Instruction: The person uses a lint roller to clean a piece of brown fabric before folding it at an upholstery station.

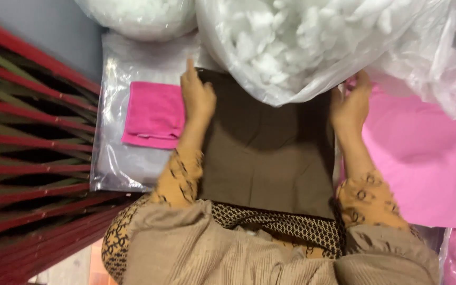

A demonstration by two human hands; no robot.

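Leftmost, red and dark striped matting (27,132). Next, one folded bright pink cloth (153,114), lying on a clear plastic sheet (117,158). Beside that, left hand (197,95), flat and released, fingers stretched out, palm pressed on the left edge of one brown fabric piece (265,153); nothing clasped in that grip. Brown fabric spread flat in the middle, between both hands, its far end tucked under a big clear plastic bag (302,47) full of white stuffing. Second such bag of white stuffing (138,16) at the upper left: two bags counted. Right hand (350,105) at the right edge of the brown fabric, fingers curled loosely against it; whether clenched on the edge or only touching, cannot tell. Further right, one large light pink sheet (423,158), partly under crumpled clear plastic (449,63). Two hands, two patterned orange sleeves (178,179), one brown piece, one folded pink cloth.
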